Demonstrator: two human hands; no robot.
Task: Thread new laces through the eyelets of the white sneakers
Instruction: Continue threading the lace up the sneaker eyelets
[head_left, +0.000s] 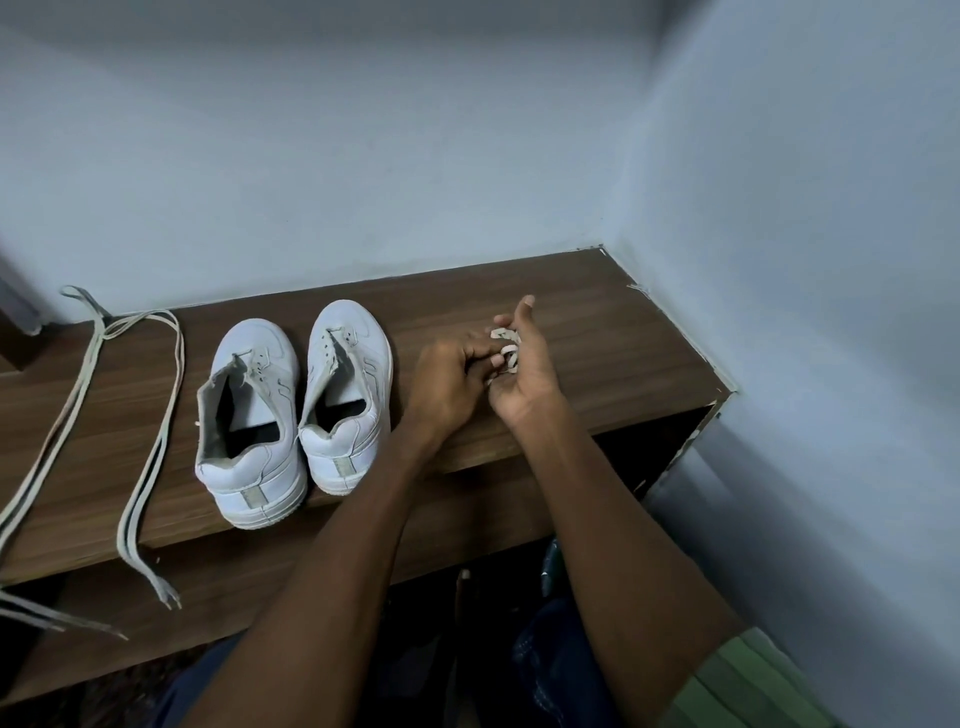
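A blue-grey wall (363, 156) runs behind a wooden shelf (597, 322) and turns a corner at the shelf's far right end. The shelf is the landmark here. On its middle stand two white sneakers (296, 410), side by side and touching, heels toward the camera, toes toward the wall, tongues loose and eyelets without laces. On the shelf's left part lie long pale laces (150, 441), looped near the wall and trailing over the front edge, their tips hanging below it. Two bare forearms reach up from below onto the shelf's right part, just right of the sneakers. The left hand (447, 384) is curled, its fingertips pinching into a small coiled bundle of lace (506, 348). The right hand (524, 374) cups that bundle from the right, fingers partly bent around it, thumb pointing up toward the wall. The bundle sits between both hands, above the shelf's surface.
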